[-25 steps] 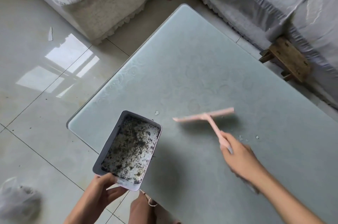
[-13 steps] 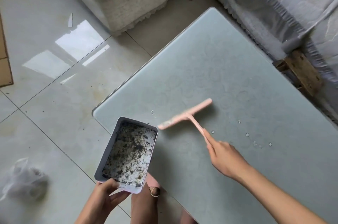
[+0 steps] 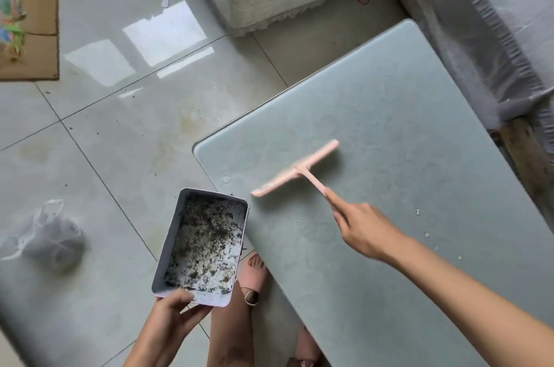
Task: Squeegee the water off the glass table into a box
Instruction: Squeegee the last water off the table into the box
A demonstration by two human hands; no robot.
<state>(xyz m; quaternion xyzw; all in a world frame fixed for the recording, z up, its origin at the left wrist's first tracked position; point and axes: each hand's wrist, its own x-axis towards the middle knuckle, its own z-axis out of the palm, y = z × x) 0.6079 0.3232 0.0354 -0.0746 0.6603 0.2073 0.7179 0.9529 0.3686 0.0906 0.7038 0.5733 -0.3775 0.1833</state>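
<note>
Squeegee [image 3: 295, 170], pink, gripped by its handle in right hand [image 3: 365, 231], blade blurred over glass table [image 3: 419, 111] mid-frame. Box [image 3: 172, 234], crumb-speckled, pinched at near end by left hand [image 3: 174, 315], lower centre, just off table's edge.

We wear pink open-toe sandals [image 3: 260, 280]; dark ring buckle [image 3: 251, 296] on one strap. Left grip [image 3: 177, 311], right grip [image 3: 364, 228], both forearms [image 3: 479, 300] and shins [image 3: 227, 333] bare.
</note>
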